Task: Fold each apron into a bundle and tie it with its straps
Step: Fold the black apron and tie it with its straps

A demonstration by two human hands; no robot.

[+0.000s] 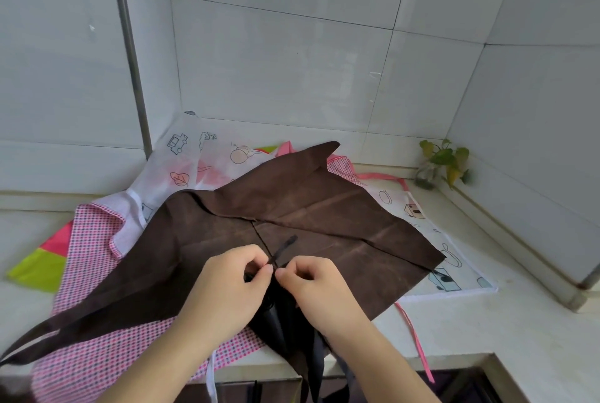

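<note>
Hands both pinching 1 black strap [281, 251], left hand [227, 285] and right hand [319, 289] over brown apron [324, 207] on bench [470, 315]

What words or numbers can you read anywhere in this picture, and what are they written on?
None: no words, labels or numbers can be read here.
The white printed apron bears only drawings: a truck, a leaf, little houses, a pan.
The brown apron, the pink dotted apron and the wall tiles bear no writing.
</note>
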